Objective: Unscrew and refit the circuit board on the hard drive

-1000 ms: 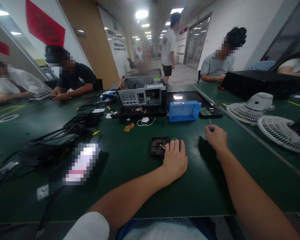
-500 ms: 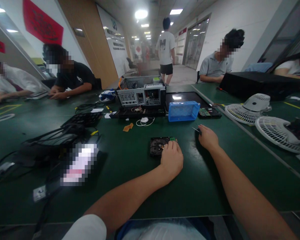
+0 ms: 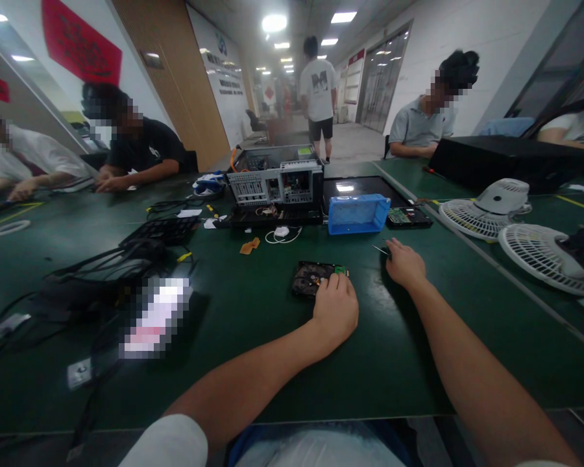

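A dark hard drive [image 3: 306, 279] with a green circuit board at its far right corner lies on the green table in front of me. My left hand [image 3: 337, 305] grips its right side, with bent fingers over the upper face and the thumb hidden. To the right, my right hand [image 3: 405, 263] rests low over the table, closed round the dark handle of a screwdriver [image 3: 381, 250]. The thin metal shaft points left, apart from the drive. A blue plastic bin [image 3: 359, 215] stands beyond both hands.
An opened computer case [image 3: 275, 185] stands at the back centre. Right of the bin lies another drive with a green board [image 3: 409, 218]. White fan grilles [image 3: 474, 211] are at the right. Cables [image 3: 107, 266] and a lit phone [image 3: 156, 318] occupy the left. Several people sit around the table.
The hard drive has turned slightly under my left hand, its right end shifting a little right. My right hand has hardly moved. In the background, a walking person is slightly farther left.
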A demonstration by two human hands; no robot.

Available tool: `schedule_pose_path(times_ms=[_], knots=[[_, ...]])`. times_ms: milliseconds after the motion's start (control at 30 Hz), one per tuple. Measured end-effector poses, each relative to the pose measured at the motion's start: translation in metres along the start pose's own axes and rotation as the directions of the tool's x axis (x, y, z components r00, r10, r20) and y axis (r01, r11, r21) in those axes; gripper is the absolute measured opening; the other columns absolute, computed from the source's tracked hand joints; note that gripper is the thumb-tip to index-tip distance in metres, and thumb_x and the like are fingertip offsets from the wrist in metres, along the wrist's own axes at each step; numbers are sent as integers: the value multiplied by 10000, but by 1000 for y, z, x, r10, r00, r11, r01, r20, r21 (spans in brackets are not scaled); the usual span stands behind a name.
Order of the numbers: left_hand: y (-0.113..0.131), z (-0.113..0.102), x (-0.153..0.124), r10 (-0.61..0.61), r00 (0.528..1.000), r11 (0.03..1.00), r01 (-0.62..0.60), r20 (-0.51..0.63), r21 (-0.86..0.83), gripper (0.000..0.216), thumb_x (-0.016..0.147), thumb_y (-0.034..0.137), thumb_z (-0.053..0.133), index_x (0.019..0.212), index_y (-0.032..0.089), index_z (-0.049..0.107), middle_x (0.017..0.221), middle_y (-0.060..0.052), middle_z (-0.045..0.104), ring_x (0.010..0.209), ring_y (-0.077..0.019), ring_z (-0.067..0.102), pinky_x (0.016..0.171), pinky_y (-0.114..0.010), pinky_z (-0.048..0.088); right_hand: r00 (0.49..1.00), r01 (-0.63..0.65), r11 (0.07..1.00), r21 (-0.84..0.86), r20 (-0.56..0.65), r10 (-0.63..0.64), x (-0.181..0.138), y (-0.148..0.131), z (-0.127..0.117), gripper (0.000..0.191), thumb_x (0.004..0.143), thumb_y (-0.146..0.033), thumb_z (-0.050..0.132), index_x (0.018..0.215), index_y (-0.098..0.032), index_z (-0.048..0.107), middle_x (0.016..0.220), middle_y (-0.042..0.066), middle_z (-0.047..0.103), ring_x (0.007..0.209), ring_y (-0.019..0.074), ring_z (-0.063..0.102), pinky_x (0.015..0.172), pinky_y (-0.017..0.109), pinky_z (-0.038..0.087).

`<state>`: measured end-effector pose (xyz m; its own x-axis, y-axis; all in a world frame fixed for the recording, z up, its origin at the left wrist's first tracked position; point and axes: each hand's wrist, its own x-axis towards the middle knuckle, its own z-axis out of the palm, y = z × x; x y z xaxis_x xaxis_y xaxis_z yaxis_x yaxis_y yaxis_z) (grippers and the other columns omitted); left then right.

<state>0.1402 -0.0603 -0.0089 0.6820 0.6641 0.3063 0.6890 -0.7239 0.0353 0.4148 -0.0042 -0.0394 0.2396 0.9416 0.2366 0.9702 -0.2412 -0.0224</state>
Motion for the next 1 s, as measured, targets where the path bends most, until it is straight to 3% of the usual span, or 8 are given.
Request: schedule_pose_path(times_ms=[267, 467, 667, 800, 1000], knots=[[1, -1, -1, 13, 1000, 999, -13, -10, -37, 550, 884, 217, 576, 1390, 3, 563, 1277, -239, 608, 1170, -352, 539, 976, -476, 479, 999, 13, 999, -46, 51, -11, 10, 2, -1, 611, 927, -214, 531, 1534, -169, 479, 1627, 173, 389, 1339, 400, 518, 1027, 544, 483], [-1, 1, 0, 7, 1000, 998, -7, -7, -57, 537, 879, 222, 587, 1376, 21, 569, 1258, -234, 606, 1171, -352, 537, 974, -476, 483, 994, 72, 997, -40, 91, -68, 20, 13, -4, 588, 930, -218, 521, 1515, -157, 500, 1515, 150, 546, 1307, 401, 518, 1015, 546, 479], [-2, 3, 0, 13, 1000, 998, -13, -1, -62, 543, 893, 239, 578, 1395, 33, 553, 1272, -233, 597, 1172, -348, 532, 987, -477, 477, 1000, -17, 998, -54, 5, 17, 8, 8, -6, 512, 924, -168, 500, 1427, -125, 586, 1323, 196, 678, 1205, 381, 585, 940, 489, 498], [-1, 0, 0, 20, 1000, 998, -20, 11, -56, 549, 889, 233, 564, 1392, 15, 548, 1278, -239, 596, 1181, -355, 528, 987, -481, 480, 997, -74, 996, -47, 0, 74, 3, 14, -8, 498, 908, -137, 490, 1382, -146, 643, 1271, 173, 710, 1174, 367, 608, 919, 463, 503], [-2, -4, 1, 19, 999, 998, -18, 27, -61, 533, 900, 264, 576, 1391, 56, 556, 1278, -218, 603, 1180, -344, 535, 984, -469, 484, 999, -48, 999, 25, -20, 48, 2, 19, -8, 412, 937, -166, 488, 1257, -210, 744, 1226, 130, 734, 1097, 318, 657, 898, 406, 500]])
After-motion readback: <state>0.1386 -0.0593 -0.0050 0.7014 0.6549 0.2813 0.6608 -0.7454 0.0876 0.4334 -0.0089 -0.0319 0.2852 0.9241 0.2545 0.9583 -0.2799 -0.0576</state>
